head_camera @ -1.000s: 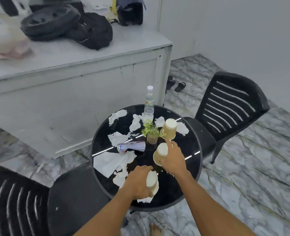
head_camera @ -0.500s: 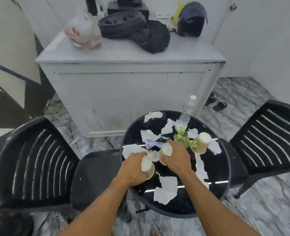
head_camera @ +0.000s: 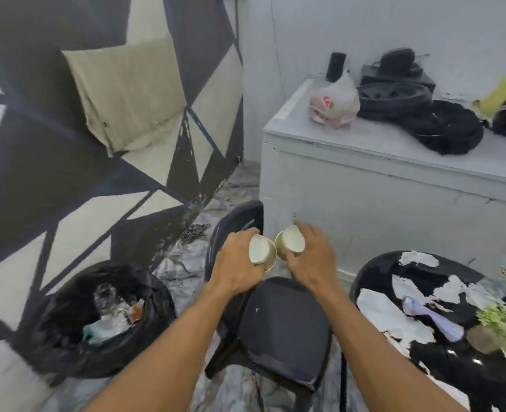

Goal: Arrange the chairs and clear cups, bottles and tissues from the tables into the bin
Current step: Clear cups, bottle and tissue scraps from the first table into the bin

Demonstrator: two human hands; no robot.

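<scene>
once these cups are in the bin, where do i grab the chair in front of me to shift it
The top rim of the backrest, reaching over the chair seat from above. The back stands upright on the far side with its curved rim bare and facing up; the seat is a broad flat pad with little to curl a hand round.

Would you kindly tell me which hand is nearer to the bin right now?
Left. The left hand, holding a cup, is up and right of the bin; the right hand is farther right.
</scene>
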